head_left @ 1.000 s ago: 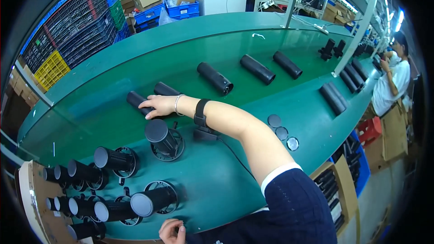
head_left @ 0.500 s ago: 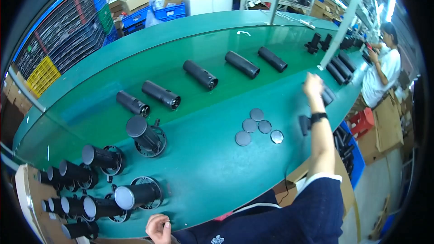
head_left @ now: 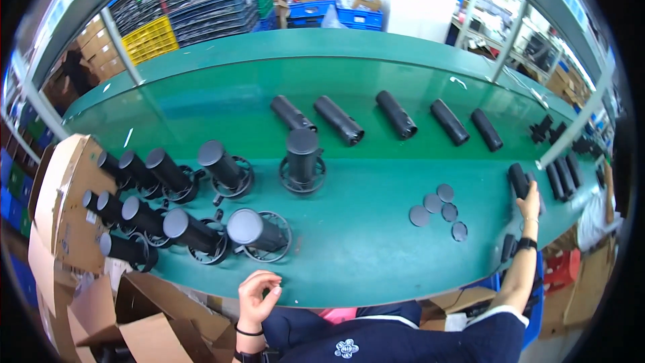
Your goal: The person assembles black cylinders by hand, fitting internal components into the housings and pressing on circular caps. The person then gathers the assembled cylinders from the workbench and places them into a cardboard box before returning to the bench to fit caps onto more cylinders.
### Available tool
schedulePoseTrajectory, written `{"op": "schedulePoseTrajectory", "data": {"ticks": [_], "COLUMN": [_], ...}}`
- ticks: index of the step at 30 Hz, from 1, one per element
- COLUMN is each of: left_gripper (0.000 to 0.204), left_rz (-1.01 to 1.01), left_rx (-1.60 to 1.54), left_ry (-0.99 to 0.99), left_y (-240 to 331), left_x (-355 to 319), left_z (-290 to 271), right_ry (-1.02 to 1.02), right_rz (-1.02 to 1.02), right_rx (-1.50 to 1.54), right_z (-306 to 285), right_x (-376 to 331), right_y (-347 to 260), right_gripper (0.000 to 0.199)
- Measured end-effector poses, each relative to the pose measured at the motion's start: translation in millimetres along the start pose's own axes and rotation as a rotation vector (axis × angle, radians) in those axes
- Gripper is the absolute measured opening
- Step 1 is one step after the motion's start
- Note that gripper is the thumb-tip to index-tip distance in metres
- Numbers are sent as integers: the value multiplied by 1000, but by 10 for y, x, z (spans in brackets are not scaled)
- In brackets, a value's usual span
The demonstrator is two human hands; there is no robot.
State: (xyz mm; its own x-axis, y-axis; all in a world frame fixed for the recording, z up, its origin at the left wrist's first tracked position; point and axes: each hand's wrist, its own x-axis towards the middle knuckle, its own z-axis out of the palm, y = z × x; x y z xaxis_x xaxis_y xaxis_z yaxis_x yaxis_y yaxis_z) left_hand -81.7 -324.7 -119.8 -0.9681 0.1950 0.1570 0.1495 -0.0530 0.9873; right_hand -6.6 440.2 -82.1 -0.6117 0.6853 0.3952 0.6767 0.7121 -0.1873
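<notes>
The black tube (head_left: 518, 180) at the belt's far right end is now under my right hand (head_left: 531, 203), which has swung over from the left and grips it. Four grey discs (head_left: 438, 207) lie nearby. My left hand (head_left: 257, 298) rests loosely curled, empty, against the green belt (head_left: 363, 262) edge.

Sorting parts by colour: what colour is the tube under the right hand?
Black tube, right hand on it; head view.

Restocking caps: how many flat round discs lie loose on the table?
4, clustered right of centre: one at left, one above it, one top right, one lowest. A fifth may overlap.
</notes>
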Motion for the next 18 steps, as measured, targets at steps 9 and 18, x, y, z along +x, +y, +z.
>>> {"op": "schedulePoseTrajectory", "data": {"ticks": [9, 18], "left_gripper": [17, 15], "left_rz": [130, 114], "left_rx": [87, 13], "left_ry": [-117, -39], "left_y": [91, 316], "left_x": [-47, -90], "left_z": [36, -167], "right_ry": [-788, -1304], "right_rz": [-320, -608], "right_rx": [1342, 1531], "right_z": [-668, -238], "right_x": [-112, -248], "right_y": [-3307, -5637], "right_gripper": [53, 70]}}
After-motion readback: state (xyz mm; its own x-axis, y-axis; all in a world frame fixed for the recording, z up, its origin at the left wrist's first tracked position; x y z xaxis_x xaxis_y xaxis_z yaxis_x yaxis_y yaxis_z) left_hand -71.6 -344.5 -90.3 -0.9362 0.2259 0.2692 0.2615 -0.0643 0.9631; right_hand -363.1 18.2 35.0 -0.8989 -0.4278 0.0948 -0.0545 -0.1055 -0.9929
